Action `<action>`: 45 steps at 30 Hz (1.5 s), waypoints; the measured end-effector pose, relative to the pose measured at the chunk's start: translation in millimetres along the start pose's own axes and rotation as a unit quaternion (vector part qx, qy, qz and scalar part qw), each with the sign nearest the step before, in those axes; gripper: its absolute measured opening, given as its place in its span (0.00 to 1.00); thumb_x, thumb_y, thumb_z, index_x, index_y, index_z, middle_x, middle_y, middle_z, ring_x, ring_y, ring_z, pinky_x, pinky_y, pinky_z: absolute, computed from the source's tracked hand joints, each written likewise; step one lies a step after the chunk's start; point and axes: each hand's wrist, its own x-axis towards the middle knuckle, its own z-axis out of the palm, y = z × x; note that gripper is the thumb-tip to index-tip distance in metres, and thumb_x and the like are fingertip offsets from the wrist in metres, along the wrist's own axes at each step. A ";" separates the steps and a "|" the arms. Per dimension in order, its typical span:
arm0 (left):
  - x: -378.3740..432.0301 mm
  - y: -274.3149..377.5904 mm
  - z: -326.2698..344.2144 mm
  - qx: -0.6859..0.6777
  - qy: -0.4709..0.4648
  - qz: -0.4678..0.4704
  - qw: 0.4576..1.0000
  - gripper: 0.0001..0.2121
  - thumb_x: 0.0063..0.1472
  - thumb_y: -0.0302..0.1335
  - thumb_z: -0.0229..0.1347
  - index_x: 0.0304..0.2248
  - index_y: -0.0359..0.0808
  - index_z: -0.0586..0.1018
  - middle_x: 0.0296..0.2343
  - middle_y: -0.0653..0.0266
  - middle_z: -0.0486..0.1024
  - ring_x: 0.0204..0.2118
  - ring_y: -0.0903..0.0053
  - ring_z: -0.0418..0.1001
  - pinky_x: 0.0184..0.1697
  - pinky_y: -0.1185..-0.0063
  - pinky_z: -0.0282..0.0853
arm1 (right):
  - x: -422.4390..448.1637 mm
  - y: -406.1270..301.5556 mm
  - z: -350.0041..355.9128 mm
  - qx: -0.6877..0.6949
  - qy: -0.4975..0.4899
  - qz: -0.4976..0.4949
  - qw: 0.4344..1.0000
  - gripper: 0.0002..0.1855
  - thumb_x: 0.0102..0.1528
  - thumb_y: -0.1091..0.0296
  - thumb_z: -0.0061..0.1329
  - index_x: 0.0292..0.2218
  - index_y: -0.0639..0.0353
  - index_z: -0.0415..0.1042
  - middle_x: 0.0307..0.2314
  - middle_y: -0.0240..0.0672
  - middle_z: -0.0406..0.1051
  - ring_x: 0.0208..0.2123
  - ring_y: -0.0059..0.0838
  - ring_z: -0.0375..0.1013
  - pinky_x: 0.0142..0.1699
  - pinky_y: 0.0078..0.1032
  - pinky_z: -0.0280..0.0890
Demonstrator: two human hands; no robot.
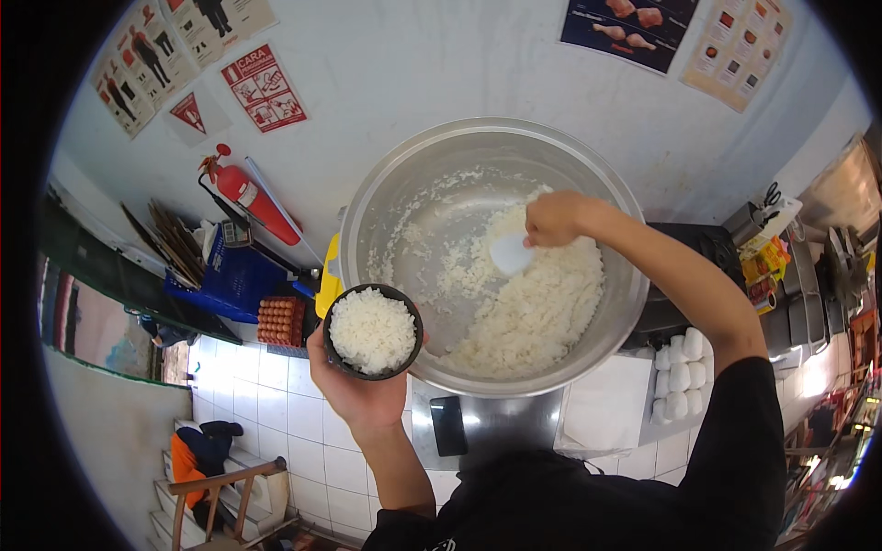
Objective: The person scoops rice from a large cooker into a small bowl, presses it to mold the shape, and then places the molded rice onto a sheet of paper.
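My left hand (365, 403) holds a small black bowl (337, 361) heaped with cooked white rice (373, 330), just outside the near left rim of a large round metal pot (497, 392). Inside the pot, my right hand (557, 219) grips a white rice paddle (511, 255), its handle hidden by the fingers. The paddle's blade rests against the loose rice (537, 313), which is heaped along the pot's right and near side. Scattered grains cling to the bare left part of the pot's floor and wall.
Below the pot, a black smartphone (448, 425) lies on the metal table (513, 420). White paper sheets (603, 406) and several wrapped white bundles (679, 379) are to the right. Leftward stand egg trays (280, 321), a blue crate (231, 275) and a red fire extinguisher (255, 196). A person (196, 461) is on the stairs.
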 end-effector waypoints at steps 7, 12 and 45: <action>-5.0 22.5 -20.3 -0.058 -0.032 0.053 0.996 0.32 0.64 0.47 0.38 0.59 0.32 0.58 0.54 0.42 0.61 0.52 0.42 0.66 0.45 0.46 0.70 | 119.7 15.4 22.2 -0.056 0.052 -0.174 0.982 0.17 0.54 0.51 0.50 0.31 0.56 0.79 0.26 0.44 0.76 0.33 0.50 0.74 0.38 0.43 0.67; -7.4 26.8 -28.8 -0.042 0.004 0.089 0.995 0.30 0.65 0.47 0.36 0.56 0.32 0.62 0.51 0.45 0.66 0.47 0.45 0.70 0.41 0.51 0.74 | 129.6 -7.9 15.1 -0.115 -0.003 -0.227 0.967 0.16 0.52 0.51 0.51 0.32 0.53 0.79 0.29 0.43 0.77 0.35 0.49 0.75 0.40 0.43 0.68; -10.1 -22.2 14.7 0.001 -0.032 0.038 0.999 0.21 0.65 0.39 0.40 0.46 0.31 0.74 0.43 0.57 0.76 0.47 0.67 0.75 0.53 0.70 0.69 | -84.6 -22.5 47.4 0.272 -0.067 -0.191 0.941 0.18 0.60 0.56 0.48 0.29 0.63 0.78 0.17 0.35 0.70 0.22 0.25 0.66 0.30 0.27 0.61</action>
